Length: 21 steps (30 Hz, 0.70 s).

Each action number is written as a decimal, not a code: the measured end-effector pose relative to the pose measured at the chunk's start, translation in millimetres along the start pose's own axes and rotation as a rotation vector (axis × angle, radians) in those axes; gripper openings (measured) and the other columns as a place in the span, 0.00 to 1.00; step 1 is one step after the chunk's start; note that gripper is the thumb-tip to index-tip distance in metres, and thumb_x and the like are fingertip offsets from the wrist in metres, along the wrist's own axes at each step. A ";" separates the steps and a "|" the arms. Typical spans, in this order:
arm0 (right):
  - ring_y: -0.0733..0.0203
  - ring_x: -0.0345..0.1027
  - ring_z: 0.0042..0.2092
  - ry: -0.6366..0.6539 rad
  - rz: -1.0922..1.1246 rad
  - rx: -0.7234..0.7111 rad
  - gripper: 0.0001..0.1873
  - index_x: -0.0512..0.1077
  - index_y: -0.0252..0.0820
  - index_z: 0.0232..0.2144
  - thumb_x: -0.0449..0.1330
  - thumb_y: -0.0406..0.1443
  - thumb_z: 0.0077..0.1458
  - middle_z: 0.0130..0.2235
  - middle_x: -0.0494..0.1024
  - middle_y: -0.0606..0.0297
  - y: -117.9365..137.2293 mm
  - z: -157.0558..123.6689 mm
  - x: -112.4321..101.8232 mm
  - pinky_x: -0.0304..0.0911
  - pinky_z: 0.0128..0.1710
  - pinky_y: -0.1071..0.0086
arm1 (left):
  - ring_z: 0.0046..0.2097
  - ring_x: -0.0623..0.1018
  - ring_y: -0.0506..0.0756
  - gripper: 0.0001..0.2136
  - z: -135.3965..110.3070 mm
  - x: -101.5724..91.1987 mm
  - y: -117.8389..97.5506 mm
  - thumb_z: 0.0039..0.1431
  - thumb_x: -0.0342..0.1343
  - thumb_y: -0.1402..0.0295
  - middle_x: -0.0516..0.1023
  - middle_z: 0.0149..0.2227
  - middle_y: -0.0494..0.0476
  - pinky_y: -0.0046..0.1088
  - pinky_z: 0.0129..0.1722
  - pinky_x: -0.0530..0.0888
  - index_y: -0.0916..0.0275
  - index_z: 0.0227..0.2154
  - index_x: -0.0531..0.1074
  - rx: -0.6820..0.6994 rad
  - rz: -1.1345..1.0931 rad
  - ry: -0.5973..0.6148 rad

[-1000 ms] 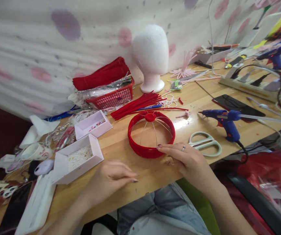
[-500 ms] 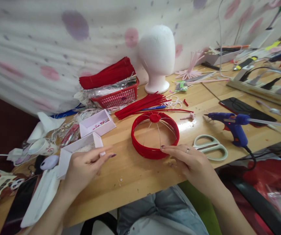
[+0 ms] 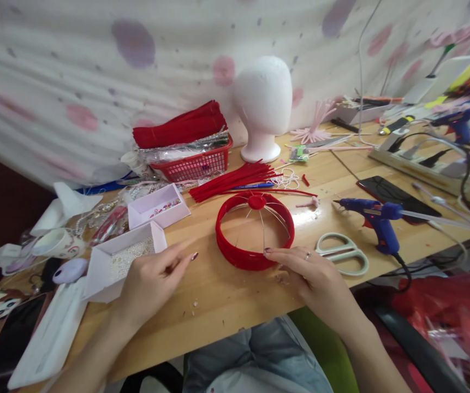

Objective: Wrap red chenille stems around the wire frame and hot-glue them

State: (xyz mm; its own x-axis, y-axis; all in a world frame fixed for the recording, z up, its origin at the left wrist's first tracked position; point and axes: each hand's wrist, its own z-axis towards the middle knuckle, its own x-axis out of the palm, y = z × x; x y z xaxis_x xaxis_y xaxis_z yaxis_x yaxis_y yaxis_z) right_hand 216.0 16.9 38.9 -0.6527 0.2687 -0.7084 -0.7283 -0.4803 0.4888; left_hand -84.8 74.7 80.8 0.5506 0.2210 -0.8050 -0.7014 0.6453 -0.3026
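Note:
A red velvety ring (image 3: pixel 235 255) with thin wire spokes and a red hub lies on the wooden table (image 3: pixel 226 297) in front of me. The fingertips of my right hand (image 3: pixel 314 275) pinch at the ring's near rim, where a wire spoke meets it. There is a ring on one of that hand's fingers. My left hand (image 3: pixel 153 279) hovers just right of a white box of small pearl beads (image 3: pixel 95 275). Its thumb and forefinger are pressed together, and whatever is between them is too small to make out.
Mint scissors (image 3: pixel 343 254) and a blue glue gun (image 3: pixel 376 215) lie right of the ring. Behind it are red pipe cleaners (image 3: pixel 235 177), a red basket (image 3: pixel 196 164) and a white foam head (image 3: pixel 263 103). A second white box (image 3: pixel 159 204), a phone (image 3: pixel 390 191) and a power strip (image 3: pixel 423 166) are also here.
My left hand moved left from the table's near edge to the bead box, then drew slightly back with its fingers together. My right hand stayed on the ring's rim.

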 end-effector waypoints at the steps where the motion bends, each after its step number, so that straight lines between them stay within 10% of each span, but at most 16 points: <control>1: 0.60 0.79 0.43 -0.001 -0.002 -0.004 0.27 0.76 0.46 0.47 0.49 0.20 0.53 0.45 0.84 0.64 0.0 0.3 -0.1 0.75 0.44 0.67 | 0.27 0.80 0.50 0.10 1.2 2.6 -1.2 0.64 0.55 0.69 0.82 0.28 0.48 0.24 0.31 0.78 0.57 0.46 0.78 -0.002 -0.001 0.033; 7: 0.60 0.79 0.43 -0.007 -0.031 -0.030 0.25 0.76 0.43 0.46 0.48 0.20 0.54 0.44 0.84 0.63 -0.5 0.3 1.0 0.75 0.44 0.67 | 0.55 0.76 0.58 0.27 1.9 35.6 -14.4 0.64 0.51 0.73 0.71 0.55 0.61 0.41 0.55 0.75 0.52 0.66 0.58 0.000 -0.100 0.269; 21: 0.59 0.78 0.47 0.044 -0.072 -0.113 0.25 0.76 0.44 0.50 0.49 0.22 0.58 0.48 0.81 0.60 -3.5 1.2 -2.8 0.73 0.43 0.67 | 0.65 0.63 0.64 0.34 -15.5 65.4 -22.9 0.63 0.51 0.75 0.55 0.63 0.63 0.50 0.64 0.66 0.48 0.69 0.48 -0.098 -0.197 0.323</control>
State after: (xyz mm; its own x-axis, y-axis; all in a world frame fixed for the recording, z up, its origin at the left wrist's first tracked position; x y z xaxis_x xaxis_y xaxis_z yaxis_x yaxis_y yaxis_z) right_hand 220.1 18.8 39.8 -0.5882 0.2702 -0.7622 -0.7429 -0.5530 0.3773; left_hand -39.7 63.1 27.2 0.5194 -0.1518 -0.8410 -0.6450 0.5759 -0.5023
